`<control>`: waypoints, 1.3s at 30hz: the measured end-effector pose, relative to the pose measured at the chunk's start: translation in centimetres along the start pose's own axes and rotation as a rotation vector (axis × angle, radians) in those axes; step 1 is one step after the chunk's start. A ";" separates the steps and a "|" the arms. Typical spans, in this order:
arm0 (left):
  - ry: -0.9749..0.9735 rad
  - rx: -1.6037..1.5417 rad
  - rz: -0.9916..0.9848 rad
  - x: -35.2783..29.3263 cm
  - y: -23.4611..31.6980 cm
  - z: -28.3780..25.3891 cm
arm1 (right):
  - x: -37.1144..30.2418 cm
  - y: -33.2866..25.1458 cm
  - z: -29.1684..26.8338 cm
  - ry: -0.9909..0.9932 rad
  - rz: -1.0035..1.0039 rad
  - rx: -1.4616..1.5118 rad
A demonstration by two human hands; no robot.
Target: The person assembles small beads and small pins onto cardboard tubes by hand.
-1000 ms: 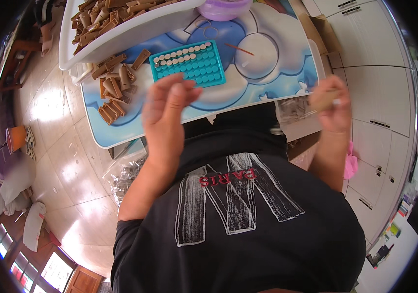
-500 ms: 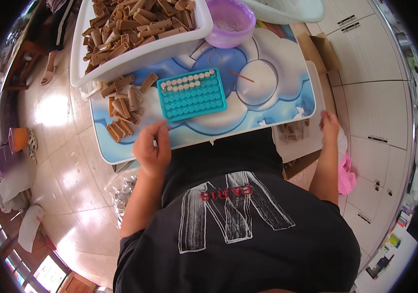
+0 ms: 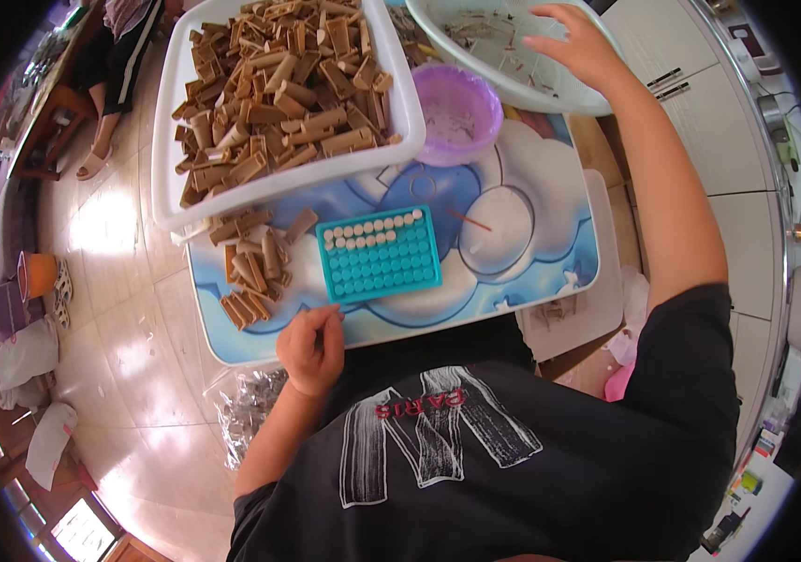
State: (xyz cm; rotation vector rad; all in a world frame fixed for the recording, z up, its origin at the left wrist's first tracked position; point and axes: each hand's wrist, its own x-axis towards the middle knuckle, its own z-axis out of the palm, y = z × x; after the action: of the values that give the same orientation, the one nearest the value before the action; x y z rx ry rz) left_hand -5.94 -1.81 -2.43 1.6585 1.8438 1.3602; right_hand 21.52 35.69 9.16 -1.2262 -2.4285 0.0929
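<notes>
My right hand reaches over the pale green basin at the far right, fingers apart and nothing visible in them. Small thin pieces lie in that basin. By the table's front edge, my left hand is closed with its fingers curled; whatever they may hold is hidden. Just beyond it stands a turquoise tray of round pockets, its far two rows partly filled with small white round pieces. Left of the tray lies a loose pile of brown half-round pieces.
A large white tub heaped with similar brown pieces stands at the far left of the patterned table. Beside it is a purple bowl. A thin reddish stick lies right of the tray. Another person's leg shows beyond, at left.
My right hand has swung from beside the table's right end up and forward over the pale green basin, its fingers spreading. The left hand stays closed near the front edge. The view has shifted.
</notes>
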 end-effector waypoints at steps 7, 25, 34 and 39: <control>-0.058 0.008 -0.021 0.2 0.2 -0.4 | 9.5 3.2 7.4 -0.290 0.026 0.013; -0.123 0.004 -0.005 0.8 0.0 -0.3 | 10.6 3.5 6.7 -0.463 0.452 0.403; -0.105 0.005 -0.035 0.7 0.3 -0.3 | 0.6 -0.6 -7.1 -0.274 0.343 1.002; -0.093 -0.017 -0.056 0.8 0.1 -0.1 | -8.0 -3.9 -8.4 -0.699 0.426 0.989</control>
State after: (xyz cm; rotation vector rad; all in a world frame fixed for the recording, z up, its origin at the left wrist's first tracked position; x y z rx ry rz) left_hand -6.18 -1.18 -1.98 1.6205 1.8081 1.2510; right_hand 26.08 26.04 15.07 -1.2548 -1.9868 1.8389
